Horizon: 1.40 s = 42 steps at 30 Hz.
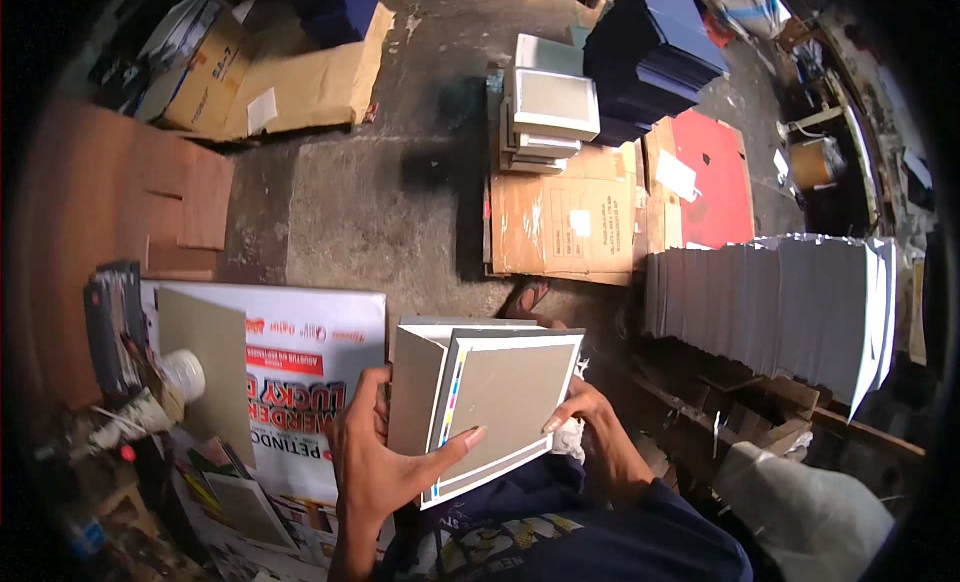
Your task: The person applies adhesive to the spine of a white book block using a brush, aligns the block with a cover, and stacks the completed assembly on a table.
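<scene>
In front of my body I hold a grey cardboard box tilted up between both hands. Its facing panel is bare grey board with white folded-over edges and a strip of small colour patches along the left side. My left hand grips the left side, thumb laid across the panel and fingers behind. My right hand clasps the lower right edge, its thumb on the panel's border and its other fingers mostly hidden. A crumpled white cloth or paper shows beside the right hand; whether the hand grips it I cannot tell.
A printed white board lies to the left, bearing a grey board sheet and a white roll. Ahead, similar grey boxes and dark blue stacks stand on a brown carton. White sheets stand in a row at right.
</scene>
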{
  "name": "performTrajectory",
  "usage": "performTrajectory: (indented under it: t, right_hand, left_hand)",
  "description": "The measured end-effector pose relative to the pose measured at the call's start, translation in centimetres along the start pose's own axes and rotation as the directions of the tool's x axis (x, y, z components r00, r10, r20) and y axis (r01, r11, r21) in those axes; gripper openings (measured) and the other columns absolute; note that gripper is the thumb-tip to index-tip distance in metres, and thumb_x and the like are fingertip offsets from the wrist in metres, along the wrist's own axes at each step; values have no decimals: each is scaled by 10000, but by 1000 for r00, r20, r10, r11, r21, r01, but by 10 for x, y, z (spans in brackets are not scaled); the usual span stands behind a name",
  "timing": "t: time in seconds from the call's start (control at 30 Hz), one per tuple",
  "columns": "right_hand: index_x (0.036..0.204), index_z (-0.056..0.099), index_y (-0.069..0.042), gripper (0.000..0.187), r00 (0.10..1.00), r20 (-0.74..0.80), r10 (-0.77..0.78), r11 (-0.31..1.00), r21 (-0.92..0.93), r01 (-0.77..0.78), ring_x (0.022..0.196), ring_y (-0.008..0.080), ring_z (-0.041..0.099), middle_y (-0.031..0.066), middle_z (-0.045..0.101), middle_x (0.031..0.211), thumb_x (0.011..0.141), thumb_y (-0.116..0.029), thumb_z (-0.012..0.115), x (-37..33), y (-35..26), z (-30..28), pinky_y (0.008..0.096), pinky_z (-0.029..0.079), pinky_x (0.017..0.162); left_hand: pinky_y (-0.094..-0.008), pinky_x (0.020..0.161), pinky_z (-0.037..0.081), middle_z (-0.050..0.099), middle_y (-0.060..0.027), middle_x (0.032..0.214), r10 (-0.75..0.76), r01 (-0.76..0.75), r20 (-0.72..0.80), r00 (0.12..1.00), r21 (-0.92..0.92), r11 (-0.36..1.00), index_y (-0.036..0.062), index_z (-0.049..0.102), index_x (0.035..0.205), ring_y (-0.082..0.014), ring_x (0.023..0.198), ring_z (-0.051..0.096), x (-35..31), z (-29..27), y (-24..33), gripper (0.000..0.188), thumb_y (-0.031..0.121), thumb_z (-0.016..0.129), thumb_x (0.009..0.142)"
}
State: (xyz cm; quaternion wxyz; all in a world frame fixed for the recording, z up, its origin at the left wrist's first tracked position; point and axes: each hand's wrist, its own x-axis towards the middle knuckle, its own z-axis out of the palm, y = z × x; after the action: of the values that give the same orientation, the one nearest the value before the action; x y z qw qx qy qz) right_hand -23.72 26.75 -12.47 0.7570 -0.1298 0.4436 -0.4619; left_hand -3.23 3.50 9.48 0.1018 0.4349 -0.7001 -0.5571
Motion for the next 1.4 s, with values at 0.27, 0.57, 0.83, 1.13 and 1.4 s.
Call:
performTrajectory:
  t: [0.27,0.57,0.83,1.13,1.4]
  right_hand:
    - [1415,436,76,990,947,-259,-192,974,68,217,1252,260,512,168,581,1315,571,-164,894,-73,-118,-47,380,360,1098]
    - [1325,529,119,646,883,-456,-110,872,382,305,1105,221,632,176,646,1229,886,-290,769,-115,-180,-94,365,496,976]
    - [1203,619,105,504,667,-743,56,943,259,209,944,196,659,130,700,1058,883,-250,781,-88,-273,-98,337,501,874]
    - [1271,638,23,650,744,-598,-298,881,-473,-28,1014,209,641,112,707,1100,743,-265,882,10,-378,-219,364,493,928]
    - [1369,584,-39,878,919,-300,-254,479,-865,-149,1205,327,598,188,630,1278,657,-424,923,173,-499,-321,408,464,1056]
  left_hand:
    - [-293,689,561,716,-120,906,-48,58,238,970,-35,998,-2,528,1209,-172,778,710,105,71,68,727,271,928,666]
    - [-359,891,543,694,-174,1100,-173,199,357,918,-36,979,-10,542,1248,-242,995,696,180,145,105,744,313,912,688]
    - [-433,1070,433,553,-223,1354,-244,238,324,914,58,970,-57,373,1449,-306,1290,527,229,166,95,1050,426,902,681]
    - [-371,1003,470,561,-104,1331,-422,526,313,851,-527,668,63,393,1410,-219,1206,556,294,234,-25,860,163,902,724]
    - [-251,872,501,682,-34,1115,-568,607,326,756,-673,422,43,624,1186,-111,984,635,398,327,-70,597,188,931,695]
